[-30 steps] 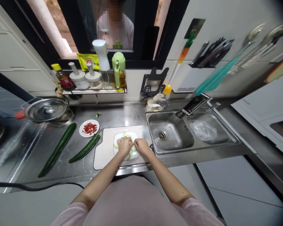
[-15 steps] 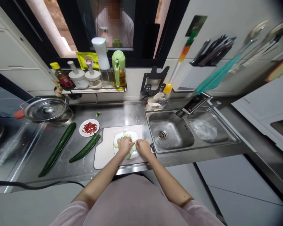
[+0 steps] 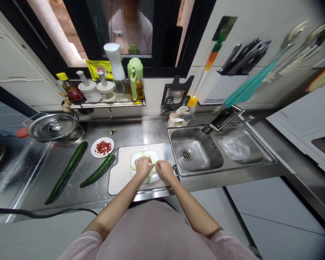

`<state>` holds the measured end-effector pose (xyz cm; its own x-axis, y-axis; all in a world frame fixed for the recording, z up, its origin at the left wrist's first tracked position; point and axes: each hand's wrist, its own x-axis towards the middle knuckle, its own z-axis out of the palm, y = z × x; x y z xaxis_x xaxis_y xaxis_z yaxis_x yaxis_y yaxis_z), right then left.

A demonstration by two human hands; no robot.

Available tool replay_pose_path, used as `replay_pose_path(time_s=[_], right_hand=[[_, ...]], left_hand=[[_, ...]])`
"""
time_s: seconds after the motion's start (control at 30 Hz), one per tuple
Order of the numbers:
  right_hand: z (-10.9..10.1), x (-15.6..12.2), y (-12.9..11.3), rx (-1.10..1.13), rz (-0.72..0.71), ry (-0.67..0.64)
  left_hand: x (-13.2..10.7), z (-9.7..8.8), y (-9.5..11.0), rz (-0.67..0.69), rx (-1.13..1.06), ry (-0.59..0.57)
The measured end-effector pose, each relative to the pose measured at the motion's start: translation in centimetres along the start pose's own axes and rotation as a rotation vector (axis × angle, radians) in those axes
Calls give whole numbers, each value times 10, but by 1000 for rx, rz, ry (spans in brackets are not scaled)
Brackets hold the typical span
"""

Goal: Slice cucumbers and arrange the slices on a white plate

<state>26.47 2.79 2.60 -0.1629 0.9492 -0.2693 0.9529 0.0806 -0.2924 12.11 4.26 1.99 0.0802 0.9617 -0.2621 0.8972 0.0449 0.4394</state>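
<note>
Held left hand (image 3: 143, 167) over slices (image 3: 147, 179) below frame centre, nearer than right hand (image 3: 164, 169) at right of plate (image 3: 155, 155), but could not tell whether pinching anything.

Pale, green-rimmed slices (image 3: 147, 179) lie scattered on a squarish white plate (image 3: 155, 155).

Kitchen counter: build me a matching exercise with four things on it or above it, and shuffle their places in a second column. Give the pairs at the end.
Things
1. pale green slices
2. small red pieces
3. clear plastic bag
4. green-lidded bottle

Places
A. in the right-hand sink basin
B. on the wall shelf
C. on the squarish white plate, by the left hand
D. on the round white plate

Pairs: 1-C, 2-D, 3-A, 4-B
</note>
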Motion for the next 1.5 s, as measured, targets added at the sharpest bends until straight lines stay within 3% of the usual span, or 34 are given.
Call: replay_pose_path(time_s=[0.53, 0.77, 0.93, 1.1, 1.27, 1.37, 1.5], right_hand=[[-1, 11, -5, 0, 38, -3], [-7, 10, -1, 57, 52, 85], [-12, 11, 7, 133, 105, 163], [-18, 9, 21, 301, 133, 290], [-21, 6, 41, 421, 162, 418], [-23, 6, 49, 454, 173, 470], [-26, 7, 54, 509, 167, 487]], left_hand=[[0, -1, 1, -17, 8, -14], [0, -1, -4, -24, -46, 6], [-1, -11, -7, -95, -157, 57], [4, -27, -29, -219, -447, 283], [14, -45, -69, -309, -791, 725], [20, -57, -91, -347, -892, 918], [23, -69, -115, -436, -903, 1076]])
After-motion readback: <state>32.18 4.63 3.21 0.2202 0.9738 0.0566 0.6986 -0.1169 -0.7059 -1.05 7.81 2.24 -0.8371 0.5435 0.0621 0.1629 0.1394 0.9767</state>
